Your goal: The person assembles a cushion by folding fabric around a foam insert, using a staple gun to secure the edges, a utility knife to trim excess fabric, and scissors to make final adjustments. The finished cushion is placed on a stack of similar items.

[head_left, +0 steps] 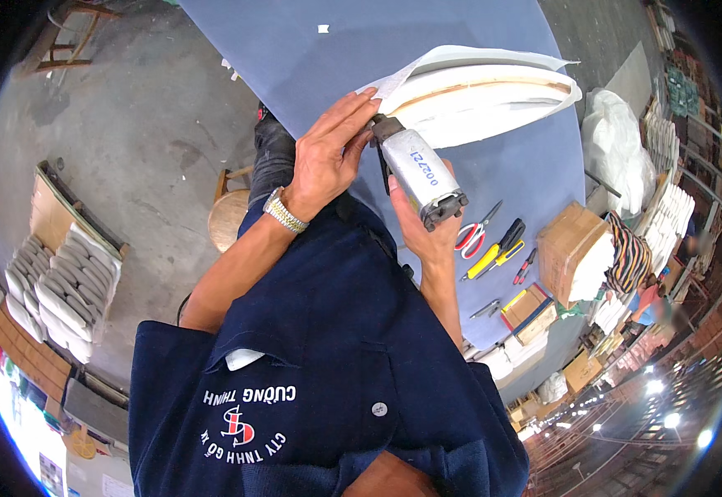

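Observation:
My right hand (pixel 425 234) is wrapped round a silver and black staple gun (pixel 415 166), seen from above. The gun's dark nose meets the near-left end of a curved, padded piece (pixel 477 108) covered in white cloth, with a tan strip along its middle. At that same end, my left hand (pixel 328 153) has its fingers pressed together on the edge of the white cloth (pixel 394 87), its thumb close to the gun's nose. A metal watch is on my left wrist. The gun's nose hides the exact spot it touches.
Right of my right hand lie red-handled scissors (pixel 472 240), a yellow and black cutter (pixel 493 250) and other small tools on the blue-grey table (pixel 295 50). A cardboard box (pixel 572 244) stands at the right edge. Stacked grey pads (pixel 67 282) and a wooden stool (pixel 230 219) stand at left.

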{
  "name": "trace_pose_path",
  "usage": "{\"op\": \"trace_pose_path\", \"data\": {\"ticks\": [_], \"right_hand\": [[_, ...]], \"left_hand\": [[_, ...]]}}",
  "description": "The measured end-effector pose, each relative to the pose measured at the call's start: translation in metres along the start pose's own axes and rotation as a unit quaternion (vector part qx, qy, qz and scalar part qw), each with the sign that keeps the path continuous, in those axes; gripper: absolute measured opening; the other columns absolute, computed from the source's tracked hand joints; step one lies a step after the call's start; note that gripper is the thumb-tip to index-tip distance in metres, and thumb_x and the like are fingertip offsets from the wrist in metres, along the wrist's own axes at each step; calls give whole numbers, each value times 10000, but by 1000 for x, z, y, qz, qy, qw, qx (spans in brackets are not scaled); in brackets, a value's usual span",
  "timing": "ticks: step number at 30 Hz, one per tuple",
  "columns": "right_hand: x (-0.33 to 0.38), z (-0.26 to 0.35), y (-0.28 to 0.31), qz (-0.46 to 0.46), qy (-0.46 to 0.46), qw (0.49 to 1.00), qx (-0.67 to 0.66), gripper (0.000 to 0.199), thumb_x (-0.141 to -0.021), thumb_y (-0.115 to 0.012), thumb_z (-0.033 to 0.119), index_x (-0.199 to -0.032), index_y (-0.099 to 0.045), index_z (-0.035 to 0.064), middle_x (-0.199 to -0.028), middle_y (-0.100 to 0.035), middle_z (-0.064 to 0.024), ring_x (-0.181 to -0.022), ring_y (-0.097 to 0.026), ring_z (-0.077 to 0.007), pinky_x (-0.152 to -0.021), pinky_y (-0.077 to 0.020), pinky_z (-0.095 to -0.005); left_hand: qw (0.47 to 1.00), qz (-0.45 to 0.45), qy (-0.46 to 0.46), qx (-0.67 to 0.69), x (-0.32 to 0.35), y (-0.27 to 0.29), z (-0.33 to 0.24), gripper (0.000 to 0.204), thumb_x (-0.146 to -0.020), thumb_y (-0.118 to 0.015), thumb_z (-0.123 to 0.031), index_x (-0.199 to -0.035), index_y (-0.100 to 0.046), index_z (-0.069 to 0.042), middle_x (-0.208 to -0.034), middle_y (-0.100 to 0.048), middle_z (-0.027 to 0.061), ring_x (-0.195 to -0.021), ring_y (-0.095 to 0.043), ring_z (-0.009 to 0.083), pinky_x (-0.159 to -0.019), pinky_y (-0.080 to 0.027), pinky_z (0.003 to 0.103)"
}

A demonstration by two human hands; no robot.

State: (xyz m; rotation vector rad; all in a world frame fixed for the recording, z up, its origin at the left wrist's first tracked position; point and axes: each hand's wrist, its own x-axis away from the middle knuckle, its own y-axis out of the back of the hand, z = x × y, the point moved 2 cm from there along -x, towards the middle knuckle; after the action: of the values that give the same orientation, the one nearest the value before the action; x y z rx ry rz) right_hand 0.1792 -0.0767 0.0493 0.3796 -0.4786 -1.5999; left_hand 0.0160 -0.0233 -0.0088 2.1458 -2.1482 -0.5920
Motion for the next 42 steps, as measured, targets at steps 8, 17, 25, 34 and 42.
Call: {"op": "trace_pose_path", "data": {"ticks": [8,17,25,34,42], "right_hand": [[-6,6,3,84,-14,995,47,401,-780,-761,66,-1154,-625,17,-1013,-716,-182,-943,-721,-367,-805,-561,-368],[2,-5,1,83,-13,996,22,402,-813,-741,76,-1190,-625,-6,-1040,-723,-190,-951,-732,-348,-809,-562,-361],[-7,-2,-9,45,3,999,19,367,-822,-754,84,-1157,-647,-19,-992,-745,-168,-896,-745,-273,-789,-562,-339],[6,2,-8,0,-47,994,-104,315,-837,-760,75,-1120,-672,-31,-989,-756,-142,-896,-735,-197,-804,-556,-324],[4,4,-6,11,-26,997,-72,320,-833,-765,77,-1119,-672,-31,-982,-759,-146,-912,-749,-214,-797,-561,-327]], "left_hand": [[999,12,24,17,7,2,2,485,-799,-747,64,-1261,-690,-68,-1378,-644,103,-1316,-580,332,-1068,-509,411],[998,53,12,22,9,8,2,501,-807,-734,76,-1285,-669,-58,-1417,-613,112,-1363,-530,355,-1109,-475,420],[996,54,60,40,-1,11,4,515,-850,-705,55,-1340,-640,-86,-1431,-592,151,-1371,-512,376,-1109,-469,431],[996,67,41,50,-7,13,6,534,-888,-692,30,-1396,-607,-112,-1456,-574,166,-1256,-616,282,-945,-554,366],[995,74,51,36,2,12,8,607,-879,-710,12,-1449,-544,-115,-1476,-546,184,-1256,-618,311,-904,-585,371]]}}
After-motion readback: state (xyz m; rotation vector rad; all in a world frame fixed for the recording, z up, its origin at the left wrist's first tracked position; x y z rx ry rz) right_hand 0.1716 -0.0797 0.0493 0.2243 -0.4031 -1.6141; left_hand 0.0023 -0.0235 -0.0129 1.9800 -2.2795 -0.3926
